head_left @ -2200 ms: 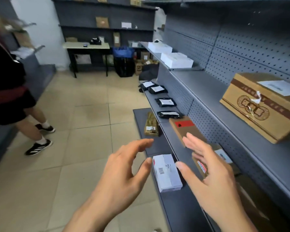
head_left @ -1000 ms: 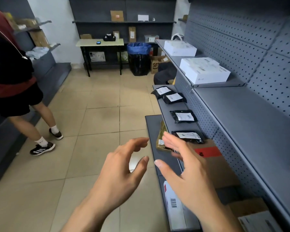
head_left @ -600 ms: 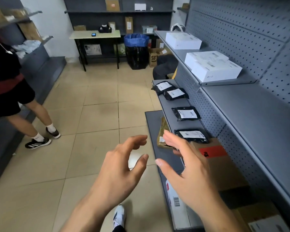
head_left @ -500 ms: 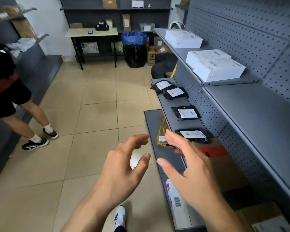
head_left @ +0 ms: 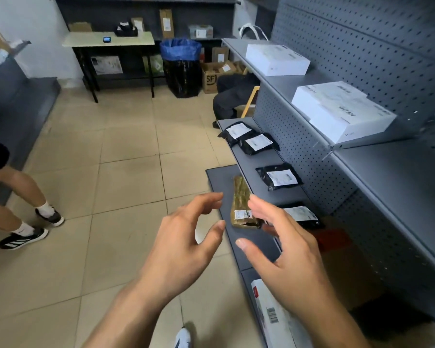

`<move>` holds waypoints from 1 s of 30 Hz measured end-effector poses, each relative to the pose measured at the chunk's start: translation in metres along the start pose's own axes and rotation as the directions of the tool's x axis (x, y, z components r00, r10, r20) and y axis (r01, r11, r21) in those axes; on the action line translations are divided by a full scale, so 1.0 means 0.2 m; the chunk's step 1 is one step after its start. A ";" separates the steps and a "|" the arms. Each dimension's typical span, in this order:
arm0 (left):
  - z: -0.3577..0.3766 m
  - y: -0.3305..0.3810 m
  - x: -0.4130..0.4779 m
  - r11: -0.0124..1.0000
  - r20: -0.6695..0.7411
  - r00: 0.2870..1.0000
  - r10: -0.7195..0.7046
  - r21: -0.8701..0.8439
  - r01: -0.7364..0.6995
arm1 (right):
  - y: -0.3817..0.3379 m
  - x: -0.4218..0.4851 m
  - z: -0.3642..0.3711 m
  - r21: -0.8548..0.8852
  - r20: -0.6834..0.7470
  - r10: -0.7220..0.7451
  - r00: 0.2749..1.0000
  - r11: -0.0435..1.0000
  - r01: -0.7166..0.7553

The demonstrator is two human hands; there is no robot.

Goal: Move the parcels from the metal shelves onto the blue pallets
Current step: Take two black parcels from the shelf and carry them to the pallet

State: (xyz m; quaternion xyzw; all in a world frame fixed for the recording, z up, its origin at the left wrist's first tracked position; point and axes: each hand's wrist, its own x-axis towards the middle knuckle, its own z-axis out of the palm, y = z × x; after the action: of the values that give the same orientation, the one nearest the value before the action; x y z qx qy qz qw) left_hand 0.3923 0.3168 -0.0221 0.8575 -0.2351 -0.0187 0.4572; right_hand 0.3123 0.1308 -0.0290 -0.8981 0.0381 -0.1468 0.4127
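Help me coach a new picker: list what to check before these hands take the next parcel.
1. Left hand and right hand free: ok, both open, holding nothing.
2. Flat olive-brown wrapped parcel unobstructed on the low grey metal ledge: ok.
3. Grip on that parcel: not ok, no fingers curl round it.
4. Blue pallets located: cannot tell, none in view.
5. Bystander's legs off the path: ok, standing far left.
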 end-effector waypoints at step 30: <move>-0.49 -0.74 0.61 0.995 0.094 0.992 -0.082 -0.042 0.086 | -0.08 0.78 0.59 0.007 0.052 0.132 0.990 0.991 -0.132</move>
State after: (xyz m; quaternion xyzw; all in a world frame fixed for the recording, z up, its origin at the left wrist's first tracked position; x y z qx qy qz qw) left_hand 0.5810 0.4110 -0.0601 0.8542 -0.2193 -0.0831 0.4641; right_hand 0.4951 0.1972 -0.0531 -0.8950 0.0860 -0.0960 0.4271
